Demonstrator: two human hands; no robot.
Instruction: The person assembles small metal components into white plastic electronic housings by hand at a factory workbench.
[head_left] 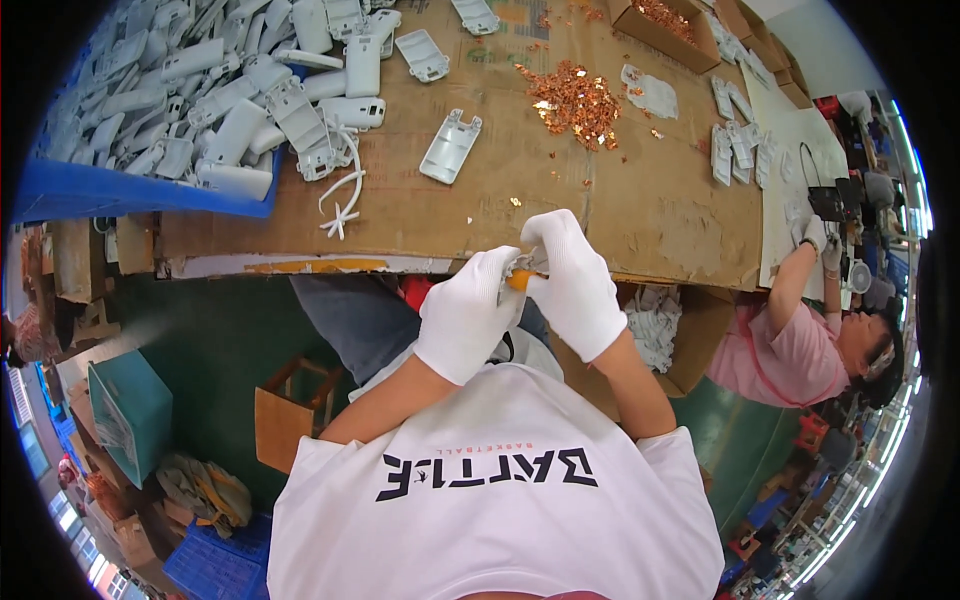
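Both my hands wear white gloves and meet just off the table's near edge. My left hand (468, 315) is closed around a small pale piece, mostly hidden by the fingers. My right hand (578, 285) presses in from the other side, index finger bent over the top. A small orange piece (519, 280) shows at the right thumb; whether it is held or worn on the thumb I cannot tell. Ahead on the table lie an open white plastic casing (451, 147) and a heap of small copper-coloured metal pieces (578, 104).
A blue bin (150, 194) heaped with white plastic casings stands at the left. White cable ties (342, 200) lie beside it. More casings (735, 150) sit at the right. A carton (690, 350) with white parts is below the table edge. A co-worker (790, 350) works at the right.
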